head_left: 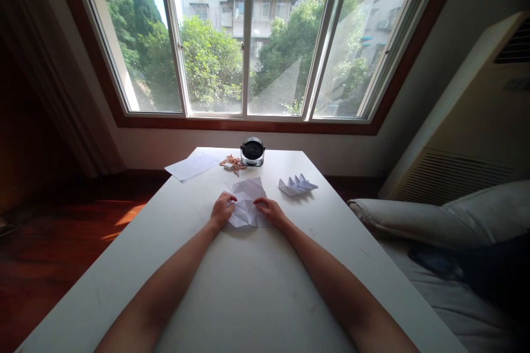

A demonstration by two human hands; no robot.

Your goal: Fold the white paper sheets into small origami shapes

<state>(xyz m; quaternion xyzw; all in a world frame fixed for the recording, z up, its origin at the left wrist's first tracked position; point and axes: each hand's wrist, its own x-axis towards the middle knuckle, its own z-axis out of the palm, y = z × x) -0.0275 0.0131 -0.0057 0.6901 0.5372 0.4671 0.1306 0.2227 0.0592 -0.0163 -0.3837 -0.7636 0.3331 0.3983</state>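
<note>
A creased sheet of white paper [247, 215] lies on the white table between my two hands, its surface crossed by fold lines. My left hand [223, 208] grips its left edge, fingers curled and thumb toward the middle. At the opposite edge my right hand [270, 209] pinches the paper in the same way. The far part of the sheet rests beyond my fingers, with the near part slightly raised. Some of the fingertips are hidden under or behind the paper.
Folded white paper pieces [297, 184] stand in a row at the right. Behind the sheet are a round black mirror-like object on a stand [253, 151] and a tangled orange-brown cord [234, 164]. Flat papers [192, 166] lie at the table's [248, 287] far left corner.
</note>
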